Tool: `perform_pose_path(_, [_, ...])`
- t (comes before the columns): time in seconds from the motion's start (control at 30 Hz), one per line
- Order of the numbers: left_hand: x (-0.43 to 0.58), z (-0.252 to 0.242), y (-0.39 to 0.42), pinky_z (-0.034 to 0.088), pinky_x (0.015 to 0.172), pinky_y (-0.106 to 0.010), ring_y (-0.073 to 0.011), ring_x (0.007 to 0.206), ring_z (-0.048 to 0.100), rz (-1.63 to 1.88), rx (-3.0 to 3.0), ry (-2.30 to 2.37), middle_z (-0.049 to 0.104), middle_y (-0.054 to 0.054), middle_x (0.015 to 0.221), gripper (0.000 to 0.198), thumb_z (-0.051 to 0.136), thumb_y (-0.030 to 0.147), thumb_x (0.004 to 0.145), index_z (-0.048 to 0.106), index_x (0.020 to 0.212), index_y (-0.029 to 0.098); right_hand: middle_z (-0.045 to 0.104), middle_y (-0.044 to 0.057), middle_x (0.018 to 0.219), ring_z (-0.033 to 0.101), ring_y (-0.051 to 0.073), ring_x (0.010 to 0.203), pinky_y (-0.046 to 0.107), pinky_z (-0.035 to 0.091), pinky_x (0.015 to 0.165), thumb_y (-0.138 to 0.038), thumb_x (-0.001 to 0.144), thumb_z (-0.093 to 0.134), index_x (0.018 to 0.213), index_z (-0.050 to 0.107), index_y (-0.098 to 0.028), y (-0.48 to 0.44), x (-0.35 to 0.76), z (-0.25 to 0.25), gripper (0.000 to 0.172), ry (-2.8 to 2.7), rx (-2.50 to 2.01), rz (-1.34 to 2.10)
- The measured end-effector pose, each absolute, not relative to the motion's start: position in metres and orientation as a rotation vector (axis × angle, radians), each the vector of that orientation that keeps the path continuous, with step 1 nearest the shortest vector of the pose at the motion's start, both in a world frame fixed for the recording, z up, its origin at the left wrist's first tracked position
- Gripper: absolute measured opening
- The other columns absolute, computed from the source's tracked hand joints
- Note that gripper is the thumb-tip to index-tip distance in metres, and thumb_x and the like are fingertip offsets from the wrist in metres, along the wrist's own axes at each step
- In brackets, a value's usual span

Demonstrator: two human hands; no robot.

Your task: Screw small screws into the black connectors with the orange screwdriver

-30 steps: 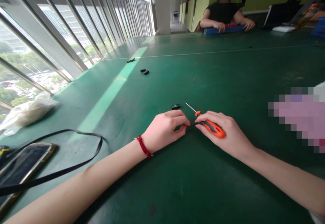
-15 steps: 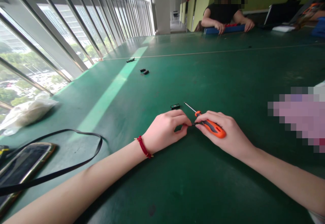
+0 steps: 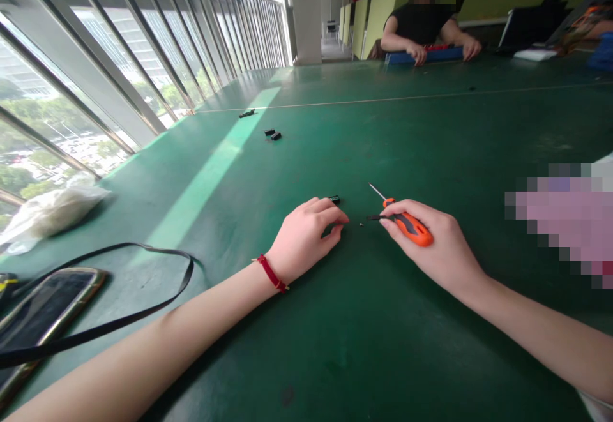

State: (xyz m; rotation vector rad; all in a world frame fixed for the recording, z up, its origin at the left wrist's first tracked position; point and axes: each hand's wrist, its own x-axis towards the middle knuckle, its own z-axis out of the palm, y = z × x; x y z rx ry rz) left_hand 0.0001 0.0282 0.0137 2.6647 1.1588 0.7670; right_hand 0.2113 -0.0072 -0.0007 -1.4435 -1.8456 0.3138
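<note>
My right hand (image 3: 433,233) holds a screwdriver (image 3: 414,227) with an orange and dark grey handle against the palm, its thin metal shaft pointing up and left. The same hand pinches a small thin black part (image 3: 373,218) between thumb and forefinger. My left hand (image 3: 311,227), with a red bracelet at the wrist, rests on the table to the left, fingers curled and fingertips slightly apart with nothing visible in them. Between the hands lies a tiny metallic speck (image 3: 361,224), too small to name. Just behind my left fingers sits a small black block (image 3: 334,199), partly hidden.
Farther back lie two small black blocks (image 3: 272,135) and a thin black piece (image 3: 246,113). A phone (image 3: 52,307), a black strap (image 3: 186,275) and a plastic bag (image 3: 57,208) are at left. Across the green table (image 3: 431,141), a person holds a blue tray (image 3: 402,58).
My hands have moved apart. The left fingers have let go of the black part and drawn left; the right hand has shifted right and slightly away with part and screwdriver. The tiny speck now shows.
</note>
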Motion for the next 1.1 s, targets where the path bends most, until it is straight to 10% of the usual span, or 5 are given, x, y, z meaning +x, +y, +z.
perform_pose_path(0.27, [0.010,0.009,0.030,0.041,0.075,-0.030,-0.0171,0.091,0.054,0.628,3.096,1.050,0.063,-0.004,0.103,0.026,0.044,0.024,0.094,0.065,0.109,0.023,0.067,0.000,0.088,0.058,0.016,0.069,0.030,0.043,0.069,-0.024,0.082,0.056,0.087,0.062,-0.022,-0.003,0.214,-0.003,0.007,-2.040,-1.511,-0.009])
perform_pose_path(1.1, [0.008,0.012,0.031,0.041,0.074,-0.027,-0.0168,0.084,0.050,0.640,3.047,0.945,0.061,-0.004,0.088,0.016,0.045,0.022,0.092,0.058,0.086,0.016,0.064,0.000,0.082,0.058,0.015,0.072,0.030,0.041,0.074,-0.021,0.085,0.055,0.088,0.060,-0.020,-0.009,0.207,-0.002,0.006,-2.166,-1.342,0.070])
